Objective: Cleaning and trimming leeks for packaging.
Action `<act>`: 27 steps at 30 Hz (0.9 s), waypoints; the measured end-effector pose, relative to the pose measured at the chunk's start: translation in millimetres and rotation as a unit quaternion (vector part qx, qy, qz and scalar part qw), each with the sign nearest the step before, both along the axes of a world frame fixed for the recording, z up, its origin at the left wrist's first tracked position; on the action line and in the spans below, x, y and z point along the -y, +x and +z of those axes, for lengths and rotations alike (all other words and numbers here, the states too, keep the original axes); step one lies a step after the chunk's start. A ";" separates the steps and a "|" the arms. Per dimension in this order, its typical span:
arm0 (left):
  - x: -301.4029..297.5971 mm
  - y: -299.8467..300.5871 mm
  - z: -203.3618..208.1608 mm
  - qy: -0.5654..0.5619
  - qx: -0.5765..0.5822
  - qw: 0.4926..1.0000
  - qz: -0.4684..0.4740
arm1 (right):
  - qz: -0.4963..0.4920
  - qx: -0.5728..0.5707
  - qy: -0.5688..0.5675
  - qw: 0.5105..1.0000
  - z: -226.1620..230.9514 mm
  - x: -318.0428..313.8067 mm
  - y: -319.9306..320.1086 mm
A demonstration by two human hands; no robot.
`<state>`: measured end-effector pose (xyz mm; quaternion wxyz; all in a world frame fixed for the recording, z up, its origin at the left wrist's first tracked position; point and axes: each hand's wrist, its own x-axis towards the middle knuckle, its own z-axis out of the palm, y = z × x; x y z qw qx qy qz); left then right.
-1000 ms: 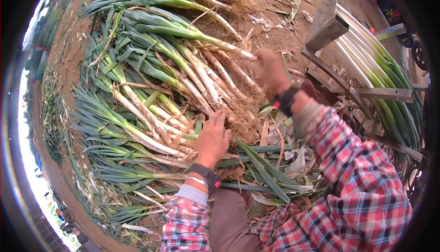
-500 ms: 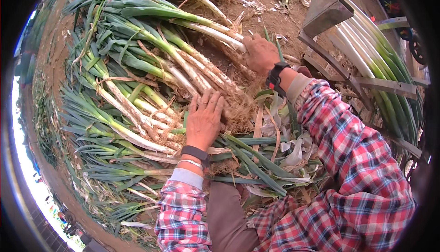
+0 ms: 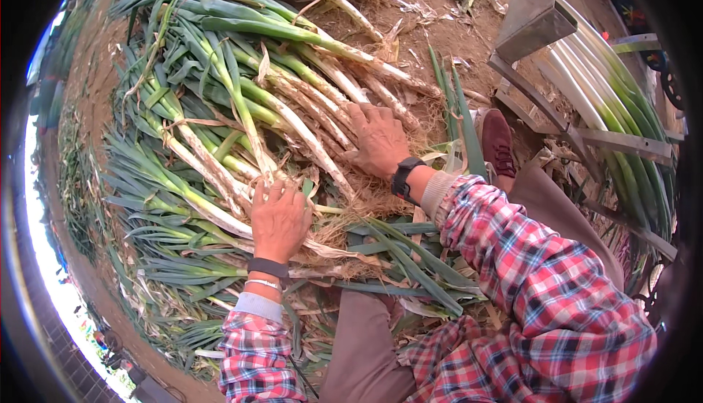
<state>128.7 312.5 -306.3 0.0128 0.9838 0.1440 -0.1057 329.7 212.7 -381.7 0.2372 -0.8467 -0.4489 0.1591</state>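
Long green onions (image 3: pixel 315 139) with white stalks, dark green leaves and soil-covered roots lie heaped on the ground, leaves to the left. My left hand (image 3: pixel 280 220) has its fingers curled over the root end of a green onion in the lower middle of the heap. That stalk slants up and left from my fingertips. Farther right, my right hand (image 3: pixel 381 141) rests on the lower stalks near their roots, fingers spread and thumb apart. Its fingertips touch the stalks, and their undersides are hidden.
At the right, a metal rack (image 3: pixel 622 139) holds a bundle of cleaned green onions (image 3: pixel 611 102), with a sheet-metal piece (image 3: pixel 531 18) at its near left. Loose cut leaves (image 3: pixel 417 264) lie before my knees. My shoe (image 3: pixel 497 143) stands beside the rack.
My left hand has moved left and down, a green onion's root end shifting with it. My right hand has left the upper stalk end and come down and left onto the heap.
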 end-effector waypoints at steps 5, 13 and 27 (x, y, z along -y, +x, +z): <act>18.3 19.5 -20.9 -0.008 -0.017 0.992 0.123 | -0.023 -0.076 -0.153 0.985 7.5 -10.4 35.5; 36.6 47.3 -33.8 -0.027 -0.005 0.990 0.140 | 0.037 0.056 -0.099 0.993 28.1 -8.8 142.2; 20.2 29.8 -17.5 -0.015 0.030 0.986 0.164 | 0.020 -0.282 -0.037 0.958 49.7 2.6 226.3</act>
